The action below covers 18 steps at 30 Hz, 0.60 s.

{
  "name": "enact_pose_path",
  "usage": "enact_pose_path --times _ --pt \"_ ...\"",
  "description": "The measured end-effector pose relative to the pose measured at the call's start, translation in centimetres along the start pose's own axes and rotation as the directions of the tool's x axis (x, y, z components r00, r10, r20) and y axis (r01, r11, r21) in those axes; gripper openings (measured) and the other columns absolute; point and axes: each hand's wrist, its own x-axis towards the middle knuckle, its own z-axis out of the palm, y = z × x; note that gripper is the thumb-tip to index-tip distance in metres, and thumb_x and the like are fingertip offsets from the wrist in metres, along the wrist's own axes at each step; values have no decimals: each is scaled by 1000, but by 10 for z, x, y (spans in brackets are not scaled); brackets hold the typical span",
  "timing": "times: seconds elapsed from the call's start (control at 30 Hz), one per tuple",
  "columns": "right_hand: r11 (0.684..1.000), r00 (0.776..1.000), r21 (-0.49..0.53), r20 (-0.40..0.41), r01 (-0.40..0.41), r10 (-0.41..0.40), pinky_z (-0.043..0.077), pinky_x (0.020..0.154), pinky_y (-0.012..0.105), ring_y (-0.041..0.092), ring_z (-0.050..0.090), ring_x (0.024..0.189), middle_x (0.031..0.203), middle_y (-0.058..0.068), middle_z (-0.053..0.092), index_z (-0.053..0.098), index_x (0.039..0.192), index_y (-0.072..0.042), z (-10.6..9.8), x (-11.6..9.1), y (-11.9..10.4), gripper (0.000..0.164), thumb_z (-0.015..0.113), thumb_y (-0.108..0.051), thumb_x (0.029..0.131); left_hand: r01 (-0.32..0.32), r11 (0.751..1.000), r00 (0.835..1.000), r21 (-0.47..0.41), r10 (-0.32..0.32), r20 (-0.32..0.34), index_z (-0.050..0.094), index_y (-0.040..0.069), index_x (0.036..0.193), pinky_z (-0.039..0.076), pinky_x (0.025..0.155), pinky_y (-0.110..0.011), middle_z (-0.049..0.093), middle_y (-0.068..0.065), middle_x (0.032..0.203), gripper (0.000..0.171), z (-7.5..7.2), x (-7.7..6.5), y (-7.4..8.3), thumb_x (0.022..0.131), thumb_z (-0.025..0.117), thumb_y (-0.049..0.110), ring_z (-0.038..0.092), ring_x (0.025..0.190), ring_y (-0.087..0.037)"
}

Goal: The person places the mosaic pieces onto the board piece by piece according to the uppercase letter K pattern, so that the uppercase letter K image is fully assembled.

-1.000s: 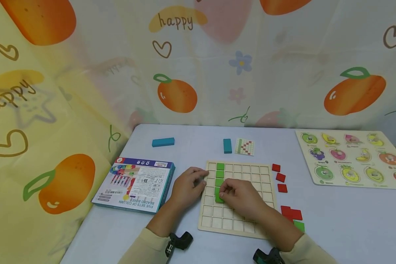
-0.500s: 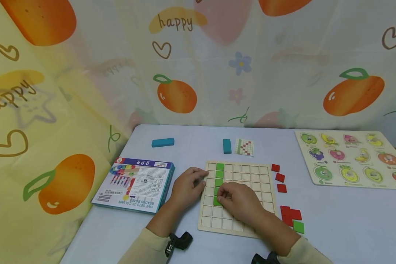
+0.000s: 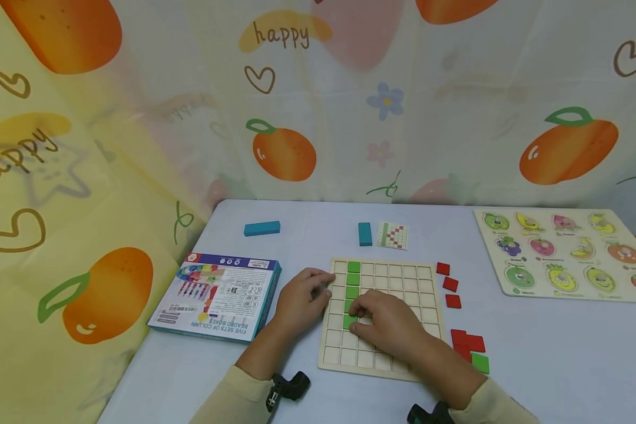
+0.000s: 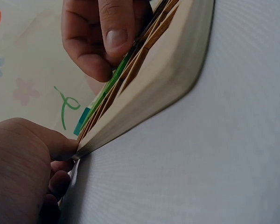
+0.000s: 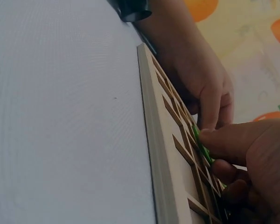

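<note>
A wooden grid board (image 3: 378,374) lies on the table with several green square tiles (image 3: 353,291) in one column near its left side. My left hand (image 3: 299,300) holds the board's left edge; in the left wrist view its thumb (image 4: 60,145) lies on the rim and other fingers curl beside it. Over the board, my right hand (image 3: 389,323) has thumb and forefinger a little apart at the lowest green tile (image 3: 348,322). In the right wrist view the thumb tip (image 5: 205,136) touches a green tile; its other fingers hang curled close over the grid.
Several red tiles (image 3: 475,343) and a green tile (image 3: 480,363) lie right of the board. Behind stand a small pattern card (image 3: 394,235) and two teal blocks (image 3: 365,234). A flat box (image 3: 212,297) lies left, a fruit picture board (image 3: 567,259) at the right.
My right thumb and forefinger, together on the lowest green tile a second ago, have parted slightly and shifted a little. The tile sits slightly higher than half a second ago. My left hand has stayed put.
</note>
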Motion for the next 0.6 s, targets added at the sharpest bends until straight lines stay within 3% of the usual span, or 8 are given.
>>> enact_pose_path --times 0.4,0.6 --pt "997 999 62 3 -55 55 55 90 42 9 64 95 99 -18 69 77 101 -27 -16 -9 6 14 85 -23 90 9 1000 1000 2 -9 0 77 18 132 56 95 -38 67 4 128 30 0 0 1 102 73 19 65 111 -15" --pt "990 993 82 -8 -116 117 53 82 37 10 60 89 100 -18 69 78 101 -28 -29 -21 11 15 86 -23 89 13 1000 1000 0 -13 0 77 18 132 56 95 -38 67 4 130 31 0 0 1 102 73 18 66 113 -15"
